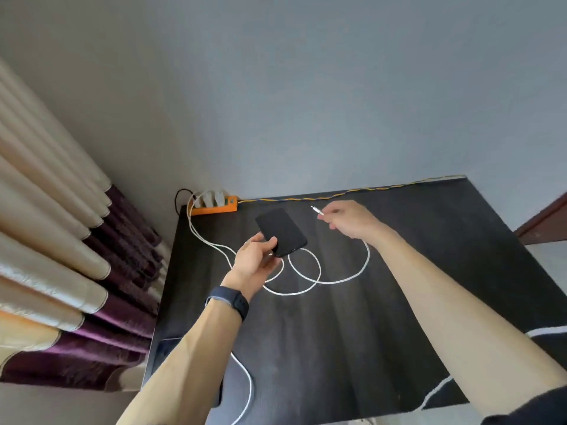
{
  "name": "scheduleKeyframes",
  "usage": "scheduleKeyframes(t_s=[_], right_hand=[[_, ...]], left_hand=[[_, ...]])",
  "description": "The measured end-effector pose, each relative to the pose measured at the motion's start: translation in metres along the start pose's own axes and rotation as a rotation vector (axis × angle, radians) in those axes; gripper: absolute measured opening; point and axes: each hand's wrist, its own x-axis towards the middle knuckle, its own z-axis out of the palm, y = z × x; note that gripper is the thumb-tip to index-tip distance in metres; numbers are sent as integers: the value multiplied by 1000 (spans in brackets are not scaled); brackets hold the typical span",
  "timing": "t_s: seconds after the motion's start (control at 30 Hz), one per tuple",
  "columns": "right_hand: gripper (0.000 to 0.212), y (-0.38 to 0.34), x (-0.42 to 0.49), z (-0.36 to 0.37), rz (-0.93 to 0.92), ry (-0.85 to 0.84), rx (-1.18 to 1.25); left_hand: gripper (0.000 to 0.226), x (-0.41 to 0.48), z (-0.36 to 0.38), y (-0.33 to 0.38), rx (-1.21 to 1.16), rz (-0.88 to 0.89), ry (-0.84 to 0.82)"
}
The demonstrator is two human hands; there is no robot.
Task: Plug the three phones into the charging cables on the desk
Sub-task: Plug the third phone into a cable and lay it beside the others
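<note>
Above the desk [399, 302], left hand [256, 262] holds phone [280, 231], right hand [346, 219] cable plug [317, 210].

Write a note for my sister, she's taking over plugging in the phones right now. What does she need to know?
Left hand: its grip holds a black phone above the desk, not plugged in.
Right hand: pinches the plug end of a white charging cable, lifted clear of the desk and apart from the phone.
The cable loops across the desk towards the orange power strip at the back left corner.
Another phone lies at the near left edge, mostly hidden by the left arm; whether it is plugged in cannot be told. A third phone is not seen.
Left to do: push the plug into the held phone, then see to the others.
</note>
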Motion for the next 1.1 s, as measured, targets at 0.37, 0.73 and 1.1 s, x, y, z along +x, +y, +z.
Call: scheduleKeyframes(t_s=[0.37, 0.73, 1.1], right_hand=[[27, -5, -36, -62, -272, 164, 205], [19, -4, -33, -97, -437, 345, 144], [19, 9, -50, -97, -424, 309, 162]], left_hand=[[19, 11, 117, 56, -64, 95, -124], [16, -4, 164, 77, -81, 207, -75], [14, -15, 172, 62, -123, 196, -87]])
